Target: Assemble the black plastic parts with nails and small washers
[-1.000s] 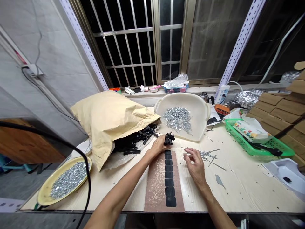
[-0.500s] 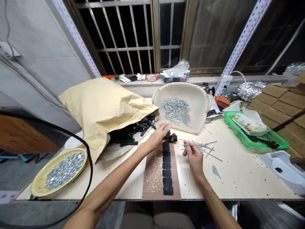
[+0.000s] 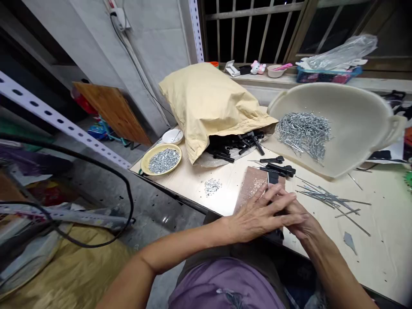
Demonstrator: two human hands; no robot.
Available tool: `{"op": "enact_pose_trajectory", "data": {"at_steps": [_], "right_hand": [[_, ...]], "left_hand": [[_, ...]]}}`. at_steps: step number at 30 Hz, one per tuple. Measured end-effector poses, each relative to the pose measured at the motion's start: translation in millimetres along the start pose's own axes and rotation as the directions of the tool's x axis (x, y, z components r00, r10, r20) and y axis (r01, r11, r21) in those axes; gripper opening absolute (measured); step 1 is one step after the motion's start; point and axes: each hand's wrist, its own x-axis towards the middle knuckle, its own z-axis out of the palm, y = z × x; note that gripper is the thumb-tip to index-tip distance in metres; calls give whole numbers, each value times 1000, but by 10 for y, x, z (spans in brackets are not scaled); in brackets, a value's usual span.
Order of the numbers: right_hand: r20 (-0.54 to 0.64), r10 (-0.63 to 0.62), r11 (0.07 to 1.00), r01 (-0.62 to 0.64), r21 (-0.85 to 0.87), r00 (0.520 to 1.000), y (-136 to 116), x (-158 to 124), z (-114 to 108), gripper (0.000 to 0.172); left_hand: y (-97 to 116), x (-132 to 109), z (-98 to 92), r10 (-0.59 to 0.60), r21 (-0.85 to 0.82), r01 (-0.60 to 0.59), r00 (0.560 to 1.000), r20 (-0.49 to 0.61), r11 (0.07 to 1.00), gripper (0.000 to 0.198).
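My left hand (image 3: 257,214) lies across my right hand (image 3: 302,221), its fingers stretched out. The right hand's fingers are mostly hidden beneath it. A thin metal rod (image 3: 268,179) stands up just beyond the left fingertips, and a black part (image 3: 278,235) shows below the hands at the table edge; I cannot tell whether they are one piece. Under the hands is a brown board (image 3: 246,195) with pale specks and a black square pad (image 3: 273,177). Beyond it lie several black-handled pieces with thin metal shafts (image 3: 280,169).
A yellow sack (image 3: 212,98) spills black parts (image 3: 251,143). A white basin (image 3: 357,124) holds metal pins (image 3: 304,133). Long rods (image 3: 331,199) lie at right. On the left are a yellow dish (image 3: 146,163) of metal bits and a small loose pile (image 3: 212,187).
My view has swung left and down. My hands, apart before, are now together over the board's near end. The left hand has left the black parts at the board's far end.
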Motion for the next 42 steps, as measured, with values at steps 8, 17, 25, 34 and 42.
{"op": "enact_pose_trajectory", "data": {"at_steps": [8, 17, 25, 34, 42], "right_hand": [[-141, 167, 978, -182, -102, 976, -67, 98, 128, 33], [-208, -94, 911, 0, -411, 974, -50, 61, 265, 26], [-70, -207, 852, 145, -503, 976, -45, 183, 372, 22], [-23, -215, 849, 176, -498, 976, -80, 238, 480, 29], [-21, -189, 856, 154, -493, 982, -28, 139, 462, 28]], "left_hand": [[-979, -839, 152, -610, 49, 613, 790, -61, 789, 23], [-1282, -898, 310, -631, 172, 608, 759, 160, 775, 24], [-1250, -820, 261, -692, -8, 693, 720, 41, 721, 15], [-1229, -751, 253, -713, 18, 712, 702, 7, 702, 22], [-1244, -739, 393, -655, 253, 616, 748, 109, 746, 23]]}}
